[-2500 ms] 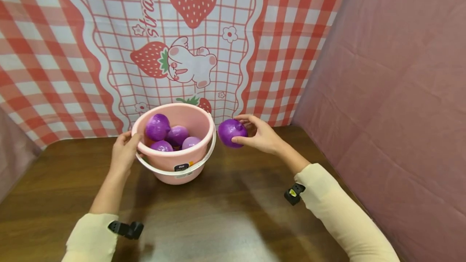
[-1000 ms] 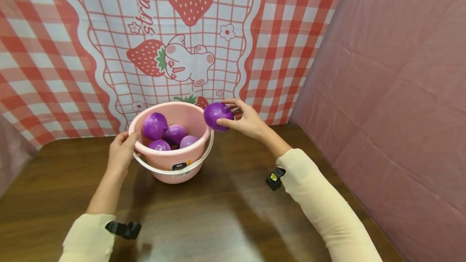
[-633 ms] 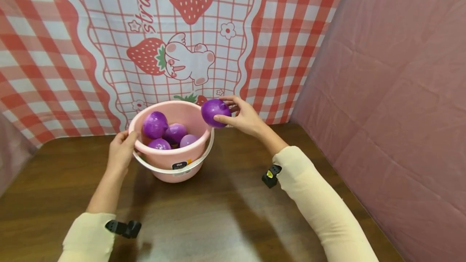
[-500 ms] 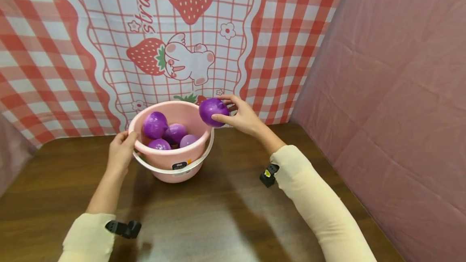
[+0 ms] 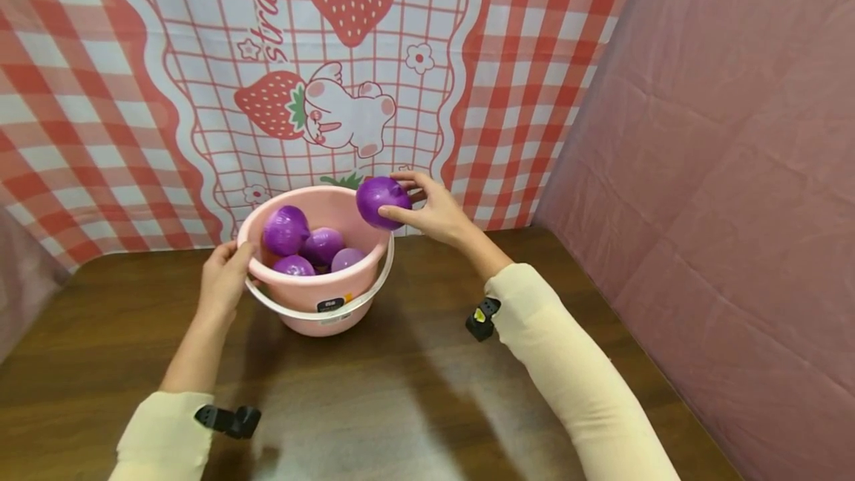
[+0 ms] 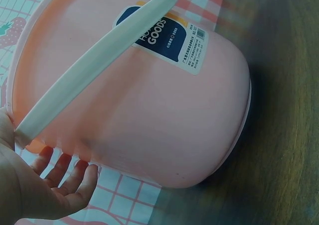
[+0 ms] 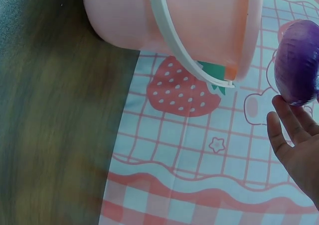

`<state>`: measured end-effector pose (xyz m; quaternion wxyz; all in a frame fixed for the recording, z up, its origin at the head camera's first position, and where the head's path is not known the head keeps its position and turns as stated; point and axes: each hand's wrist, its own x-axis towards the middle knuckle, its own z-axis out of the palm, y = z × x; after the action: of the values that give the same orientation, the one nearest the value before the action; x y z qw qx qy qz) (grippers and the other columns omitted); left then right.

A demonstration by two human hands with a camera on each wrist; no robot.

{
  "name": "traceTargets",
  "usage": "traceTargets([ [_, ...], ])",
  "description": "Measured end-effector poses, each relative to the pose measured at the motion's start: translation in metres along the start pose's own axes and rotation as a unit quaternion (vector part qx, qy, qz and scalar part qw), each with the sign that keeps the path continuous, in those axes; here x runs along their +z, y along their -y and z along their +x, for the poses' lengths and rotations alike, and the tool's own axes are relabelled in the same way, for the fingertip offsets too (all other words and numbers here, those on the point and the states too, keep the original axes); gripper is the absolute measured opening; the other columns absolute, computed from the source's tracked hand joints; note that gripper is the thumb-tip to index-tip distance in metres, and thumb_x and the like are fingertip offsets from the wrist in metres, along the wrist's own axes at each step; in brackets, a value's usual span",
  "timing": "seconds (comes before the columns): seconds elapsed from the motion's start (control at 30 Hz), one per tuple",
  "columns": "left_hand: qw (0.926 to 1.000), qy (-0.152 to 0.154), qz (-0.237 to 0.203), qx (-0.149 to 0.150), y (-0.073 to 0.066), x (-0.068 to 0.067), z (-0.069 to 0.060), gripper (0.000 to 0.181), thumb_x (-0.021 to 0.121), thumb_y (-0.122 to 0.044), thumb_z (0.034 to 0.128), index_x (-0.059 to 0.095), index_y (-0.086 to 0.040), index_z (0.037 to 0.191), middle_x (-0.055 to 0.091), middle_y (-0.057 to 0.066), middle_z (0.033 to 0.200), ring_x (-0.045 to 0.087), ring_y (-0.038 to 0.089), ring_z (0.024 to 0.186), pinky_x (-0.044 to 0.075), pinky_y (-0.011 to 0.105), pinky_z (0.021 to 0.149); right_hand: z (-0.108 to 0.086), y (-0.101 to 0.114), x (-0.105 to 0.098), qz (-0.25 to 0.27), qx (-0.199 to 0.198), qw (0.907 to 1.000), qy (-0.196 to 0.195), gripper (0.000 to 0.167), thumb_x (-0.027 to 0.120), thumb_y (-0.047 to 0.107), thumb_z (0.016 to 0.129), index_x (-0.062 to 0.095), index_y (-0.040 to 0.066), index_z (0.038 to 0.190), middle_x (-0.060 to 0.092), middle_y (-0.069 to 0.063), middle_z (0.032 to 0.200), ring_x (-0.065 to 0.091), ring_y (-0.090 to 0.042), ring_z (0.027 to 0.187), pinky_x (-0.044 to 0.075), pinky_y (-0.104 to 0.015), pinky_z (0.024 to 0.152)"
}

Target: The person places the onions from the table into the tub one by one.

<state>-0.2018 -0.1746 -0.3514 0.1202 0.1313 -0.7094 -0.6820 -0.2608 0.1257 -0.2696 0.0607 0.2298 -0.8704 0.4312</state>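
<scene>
A pink plastic bucket (image 5: 297, 294) stands on the table with several purple onions (image 5: 286, 230) inside. At its left rim, my left hand (image 5: 223, 280) grips the edge, with the thumb at the top and the fingers against the outer wall; these fingers (image 6: 75, 182) show in the left wrist view. My right hand (image 5: 437, 212) holds another purple onion (image 5: 379, 201) between thumb and fingers, over the bucket's right rim. In the right wrist view this onion is partly cut off by the frame edge.
The bucket's white handle (image 6: 94, 63) hangs down across its front. A brown wooden table (image 5: 374, 407) lies underneath. Behind it hangs a red-and-white strawberry cloth (image 5: 528, 80), and a plain pink cloth (image 5: 721, 169) closes off the right side.
My right hand has carried its onion leftward and up, from beside the bucket to over the right rim. The left hand keeps its grip on the rim, and the bucket stays put.
</scene>
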Motion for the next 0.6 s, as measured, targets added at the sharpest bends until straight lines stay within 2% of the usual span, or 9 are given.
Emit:
traceTargets([
  [0.6, 1.0000, 0.001, 0.007, 0.002, -0.0009, 0.0001, 0.0003, 0.048, 0.049, -0.025, 0.0911, 0.043, 0.004, 0.129, 0.050, -0.003, 0.090, 0.051, -0.004, 0.065, 0.054, 0.013, 0.055, 0.0069, 0.0035, 0.0102, 0.009, -0.008, 0.9999, 0.008, 0.063, 0.074, 0.040, 0.076, 0.049, 0.020, 0.131, 0.058, -0.004, 0.121, 0.053, -0.019, 0.108, 0.052, -0.037, 0.088],
])
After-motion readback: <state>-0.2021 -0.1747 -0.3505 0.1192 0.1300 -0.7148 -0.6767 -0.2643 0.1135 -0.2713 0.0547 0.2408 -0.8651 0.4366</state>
